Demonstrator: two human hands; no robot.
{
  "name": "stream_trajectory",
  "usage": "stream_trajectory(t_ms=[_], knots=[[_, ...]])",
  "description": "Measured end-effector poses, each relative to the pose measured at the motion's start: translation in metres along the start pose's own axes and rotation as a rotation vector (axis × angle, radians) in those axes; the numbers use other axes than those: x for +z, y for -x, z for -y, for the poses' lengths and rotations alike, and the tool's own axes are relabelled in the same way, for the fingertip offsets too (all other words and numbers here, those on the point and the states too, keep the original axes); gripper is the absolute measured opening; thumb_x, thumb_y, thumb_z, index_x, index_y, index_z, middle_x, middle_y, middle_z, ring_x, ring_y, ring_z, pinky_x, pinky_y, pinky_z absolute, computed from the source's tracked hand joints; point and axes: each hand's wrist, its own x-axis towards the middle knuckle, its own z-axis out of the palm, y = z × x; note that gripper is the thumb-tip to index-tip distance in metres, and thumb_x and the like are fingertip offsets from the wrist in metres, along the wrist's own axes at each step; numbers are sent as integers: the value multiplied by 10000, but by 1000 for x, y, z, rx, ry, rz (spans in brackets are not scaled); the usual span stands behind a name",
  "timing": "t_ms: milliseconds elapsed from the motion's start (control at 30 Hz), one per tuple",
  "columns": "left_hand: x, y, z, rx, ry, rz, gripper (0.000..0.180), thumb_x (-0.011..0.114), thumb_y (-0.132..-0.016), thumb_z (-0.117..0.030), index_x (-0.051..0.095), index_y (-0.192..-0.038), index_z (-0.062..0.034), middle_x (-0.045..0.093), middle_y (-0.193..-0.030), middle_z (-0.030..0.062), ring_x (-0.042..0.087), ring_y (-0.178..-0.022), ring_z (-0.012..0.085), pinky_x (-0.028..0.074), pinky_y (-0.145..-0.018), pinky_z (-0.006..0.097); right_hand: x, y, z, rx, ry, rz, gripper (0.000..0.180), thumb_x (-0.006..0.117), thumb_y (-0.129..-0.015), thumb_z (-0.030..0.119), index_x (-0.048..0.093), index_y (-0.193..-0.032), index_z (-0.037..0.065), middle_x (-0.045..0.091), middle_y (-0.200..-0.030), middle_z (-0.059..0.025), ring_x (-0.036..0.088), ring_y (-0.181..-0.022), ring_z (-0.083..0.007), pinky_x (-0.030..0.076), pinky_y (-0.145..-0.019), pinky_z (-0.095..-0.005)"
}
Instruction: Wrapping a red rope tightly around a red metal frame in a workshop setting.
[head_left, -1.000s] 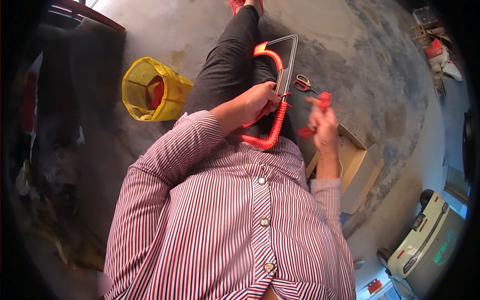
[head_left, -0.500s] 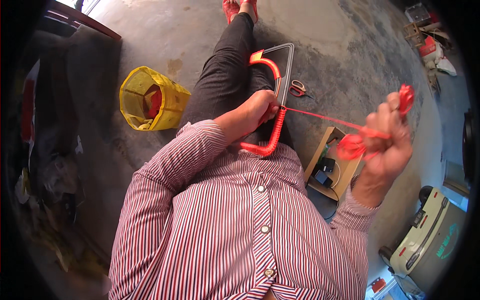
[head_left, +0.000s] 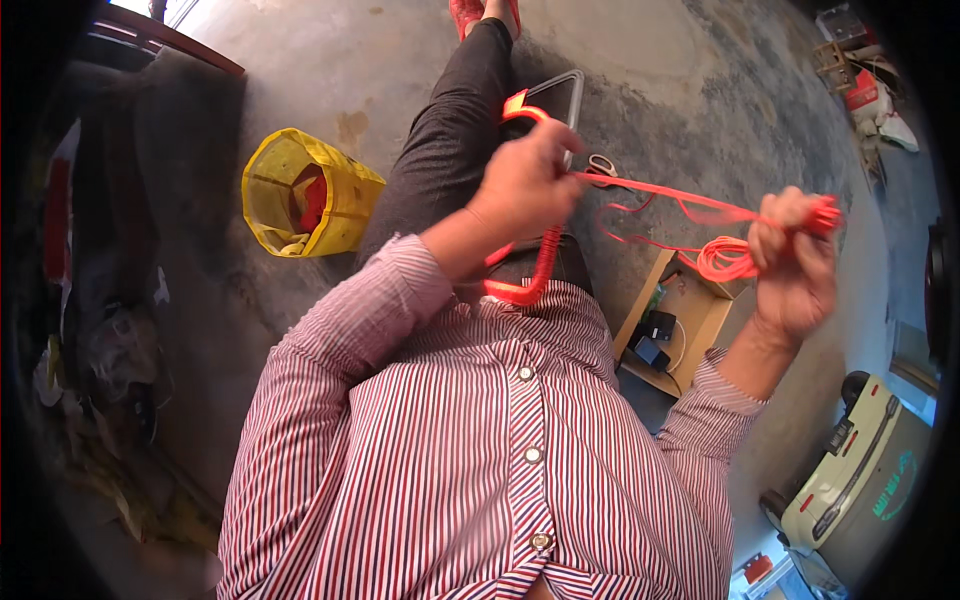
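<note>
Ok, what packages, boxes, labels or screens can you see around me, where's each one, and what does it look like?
Open cardboard box: on the floor right of the legs, tan, small dark gadgets inside.
Yellow bag: on the floor to the left, open-topped, red stuff inside.
Cream case: lower right, rounded, green lettering on its side.
Small red-labelled pack: bottom edge, too small to tell.
No screens seen.

Scissors (head_left: 602,165) half behind orange cord (head_left: 690,205)

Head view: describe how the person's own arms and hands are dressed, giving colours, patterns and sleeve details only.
Both arms wear long sleeves of a shirt with fine red, white and dark vertical stripes. The left sleeve and the right sleeve end in buttoned-style cuffs at the wrists. The left hand and right hand are bare: no gloves, rings or watch visible.
</note>
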Motion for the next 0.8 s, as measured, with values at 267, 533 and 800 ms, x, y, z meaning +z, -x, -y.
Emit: stream_trajectory(t_ms=[267, 533, 800], knots=[[-24, 16, 65, -263, -3, 38, 207, 683, -770, -157, 653, -900, 2, 672, -775, 134, 659, -714, 224, 508, -659, 337, -23, 26, -118, 392, 1026, 345, 250, 563, -686, -82, 685, -863, 46, 565, -873, -97, 611, -818, -233, 494, -746, -309], [-9, 39, 49, -380, -129, 348, 411, 596, -885, -384, 680, -835, 15, 640, -680, 174, 647, -631, 251, 502, -628, 375, 45, 26, -189, 524, 298, 70, 197, 699, -799, 62, 559, -924, 1, 620, -894, -46, 567, -788, -92, 484, -713, -264], [-33, 29, -15, -219, 515, 160, 228, 570, -940, -248, 618, -824, -57, 555, -694, -40, 424, -554, 41, 334, -489, 211, 58, 8, -132, 29, 726, 112, 202, 681, -795, 36, 589, -976, 32, 623, -1070, -59, 597, -959, -183, 472, -830, -302]])
